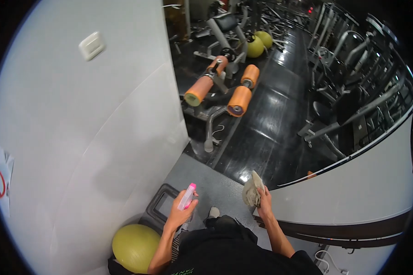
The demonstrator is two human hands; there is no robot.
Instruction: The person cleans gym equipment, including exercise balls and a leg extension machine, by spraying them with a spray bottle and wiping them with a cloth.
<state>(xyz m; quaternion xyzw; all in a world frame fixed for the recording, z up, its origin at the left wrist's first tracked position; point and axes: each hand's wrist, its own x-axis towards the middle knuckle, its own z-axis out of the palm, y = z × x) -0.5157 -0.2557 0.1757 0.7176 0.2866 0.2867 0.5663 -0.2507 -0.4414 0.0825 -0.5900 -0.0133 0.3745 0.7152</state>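
From the head camera we look down a narrow grey passage floor (215,183) that opens onto the glossy black gym floor (270,123). Our left hand (182,211) is closed round a small spray bottle (186,197) with a pink top, fingers wrapped about its body and the bottle tilted, its top up and away from us. Our right hand (264,201) is clenched on a crumpled pale cloth (252,190), which sticks up above the fist. Both hands are raised in front of the body, apart from each other, and neither touches any surface. Beside the left hand stands the white wall (101,137), with a switch plate (92,45) high up and a paper sign (0,181) at its edge. At its foot lie a yellow exercise ball (135,247) and a dark flat platform (163,204). Near the right hand curves a white partition (362,183) with a dark band below. Ahead stands a machine with orange roller pads (240,100), and more yellow balls (256,46) lie further back. We judge this to be a carrying moment, with spray and cloth ready in hand but nothing being sprayed or wiped. Using them would call for coming close to a surface, turning the nozzle towards it and bringing the cloth flat against it. We cannot tell whether a finger rests on the nozzle.
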